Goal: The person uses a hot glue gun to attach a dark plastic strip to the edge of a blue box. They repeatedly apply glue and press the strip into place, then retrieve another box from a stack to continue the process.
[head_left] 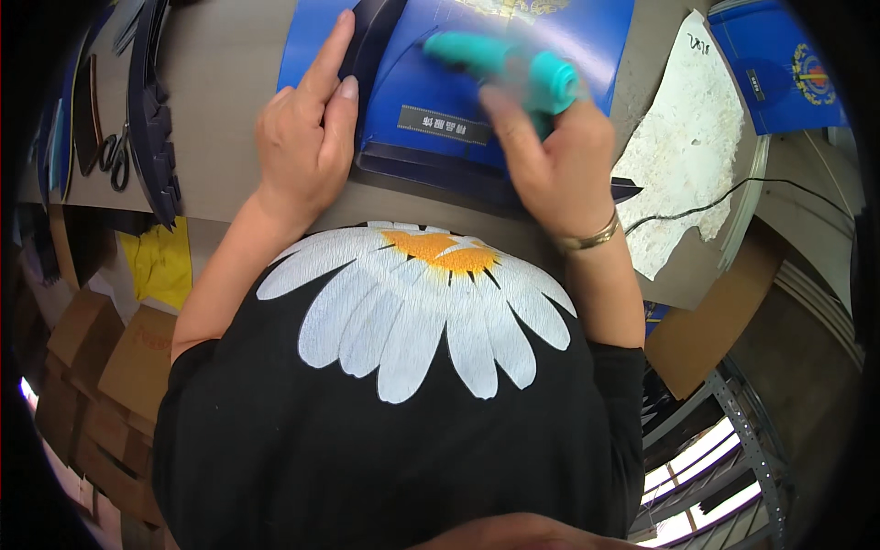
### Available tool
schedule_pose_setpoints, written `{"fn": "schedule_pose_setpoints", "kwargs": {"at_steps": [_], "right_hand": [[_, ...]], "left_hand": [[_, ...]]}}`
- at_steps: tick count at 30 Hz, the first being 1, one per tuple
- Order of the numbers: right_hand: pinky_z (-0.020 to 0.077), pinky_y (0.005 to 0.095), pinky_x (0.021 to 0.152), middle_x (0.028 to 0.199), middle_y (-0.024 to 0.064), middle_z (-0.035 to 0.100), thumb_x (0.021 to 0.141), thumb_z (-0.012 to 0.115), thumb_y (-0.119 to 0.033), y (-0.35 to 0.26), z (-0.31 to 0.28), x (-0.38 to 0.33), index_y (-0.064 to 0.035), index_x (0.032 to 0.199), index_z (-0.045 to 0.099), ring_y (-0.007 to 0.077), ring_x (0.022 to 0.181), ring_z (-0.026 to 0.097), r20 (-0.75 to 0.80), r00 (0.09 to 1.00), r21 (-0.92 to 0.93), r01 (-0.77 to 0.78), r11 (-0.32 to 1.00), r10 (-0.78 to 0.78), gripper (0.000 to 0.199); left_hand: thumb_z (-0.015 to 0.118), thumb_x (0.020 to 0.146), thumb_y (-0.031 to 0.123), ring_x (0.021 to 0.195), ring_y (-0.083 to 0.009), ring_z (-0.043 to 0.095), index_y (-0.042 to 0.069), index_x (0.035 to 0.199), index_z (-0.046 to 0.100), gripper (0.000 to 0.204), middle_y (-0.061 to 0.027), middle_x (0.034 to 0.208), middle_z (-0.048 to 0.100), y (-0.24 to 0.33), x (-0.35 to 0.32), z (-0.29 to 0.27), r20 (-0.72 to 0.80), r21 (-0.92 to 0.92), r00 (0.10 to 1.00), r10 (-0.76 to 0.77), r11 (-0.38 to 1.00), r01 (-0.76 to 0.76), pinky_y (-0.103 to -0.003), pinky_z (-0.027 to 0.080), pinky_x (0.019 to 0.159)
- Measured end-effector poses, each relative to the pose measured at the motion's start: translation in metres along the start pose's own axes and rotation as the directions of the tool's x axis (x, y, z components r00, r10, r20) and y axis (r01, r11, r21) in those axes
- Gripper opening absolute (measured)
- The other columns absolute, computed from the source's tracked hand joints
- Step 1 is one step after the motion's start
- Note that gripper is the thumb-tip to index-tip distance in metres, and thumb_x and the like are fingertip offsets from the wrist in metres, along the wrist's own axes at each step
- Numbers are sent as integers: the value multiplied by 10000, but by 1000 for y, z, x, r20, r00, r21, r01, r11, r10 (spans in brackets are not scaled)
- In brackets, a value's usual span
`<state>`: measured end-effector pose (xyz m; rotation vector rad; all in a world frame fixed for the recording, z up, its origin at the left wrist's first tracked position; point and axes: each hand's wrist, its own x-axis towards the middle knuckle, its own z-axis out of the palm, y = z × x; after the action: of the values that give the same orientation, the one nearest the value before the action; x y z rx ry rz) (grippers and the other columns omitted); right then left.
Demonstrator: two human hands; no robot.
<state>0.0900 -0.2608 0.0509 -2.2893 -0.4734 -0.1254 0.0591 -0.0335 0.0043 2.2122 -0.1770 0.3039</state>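
A blue printed board or flat package lies on the table before me, with a dark label and a gold print near its far edge. My left hand rests at its left side, index finger and thumb stretched along a dark navy strip, the other fingers curled. My right hand is wrapped round the handle of a teal glue gun, smeared by motion. Its nozzle points left over the blue surface. A dark navy band runs along the near edge of the blue piece.
A torn white sheet lies to the right, crossed by a black cord. Another blue printed piece is at the far right. On the left are a stack of dark strips and scissors; cardboard boxes stand below.
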Motion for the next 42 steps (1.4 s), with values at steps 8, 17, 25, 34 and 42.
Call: {"fn": "schedule_pose_setpoints", "kwargs": {"at_steps": [8,17,25,34,42], "right_hand": [[519,428,541,683,149,657,887,718,-341,12,0,3,-42,1037,598,360,627,672,-91,995,-161,-43,986,29,356],[542,365,633,737,139,686,905,718,-279,9,-5,1,-22,1099,603,294,666,693,-56,995,-187,-94,978,85,342],[528,404,710,902,255,689,917,673,-203,11,-14,5,50,1039,673,399,792,671,-138,977,95,-150,984,162,280],[524,409,730,943,255,690,937,657,-207,19,-5,7,55,1101,642,370,829,679,-74,962,364,-220,905,264,309],[510,359,685,858,168,695,957,642,-224,-5,-7,10,39,1009,664,255,756,656,-118,917,365,-316,876,380,269]], "left_hand": [[554,941,71,491,-226,474,145,1381,604,449,-57,559,536,6,4,-2,6,29,1000,0,1000,0,-344,418,574],[701,889,189,627,-182,548,101,1266,678,388,-66,736,578,16,37,-6,40,202,999,22,979,-30,-319,438,591],[729,893,129,676,-92,510,46,1136,744,257,-15,778,562,11,58,9,96,77,994,-53,996,46,-239,424,636],[706,912,94,759,-84,541,33,1160,733,257,-13,823,595,4,59,10,145,-18,986,-80,996,83,-216,428,701],[728,865,69,608,-116,506,24,1074,756,216,-49,722,567,8,59,15,76,-45,997,-23,999,26,-268,419,575]]}}
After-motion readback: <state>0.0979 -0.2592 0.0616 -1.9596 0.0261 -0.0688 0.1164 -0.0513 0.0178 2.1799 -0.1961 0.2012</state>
